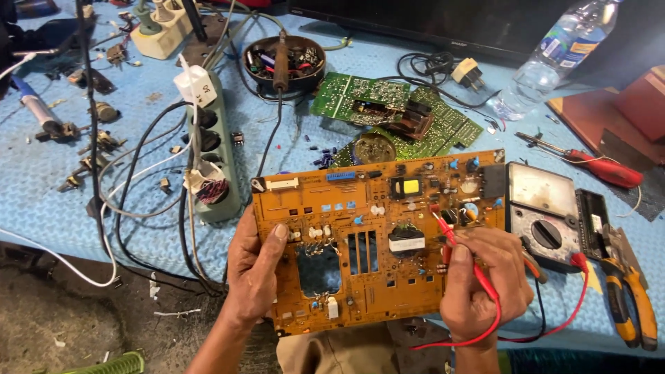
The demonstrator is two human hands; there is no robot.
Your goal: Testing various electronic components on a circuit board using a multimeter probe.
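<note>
Our left hand [253, 266] grips the orange circuit board [377, 239]; our right hand [481, 280] pinches the red probe [460, 249], whose tip could slip and bridge neighbouring components.

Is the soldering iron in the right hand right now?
No, the right hand holds a red probe against the orange circuit board, while the soldering iron rests in the round dish.

We see an orange-brown circuit board [377, 242] dotted with blue, white and one yellow component. Across its right side lies a red probe [454, 239] with a red lead. Above the board sit green circuit boards [388, 111]; to its right, a grey multimeter [544, 215] and yellow-handled pliers [634, 298]. Left of it runs a pale green power strip [211, 152], all on a light blue textured mat [48, 194].
</note>
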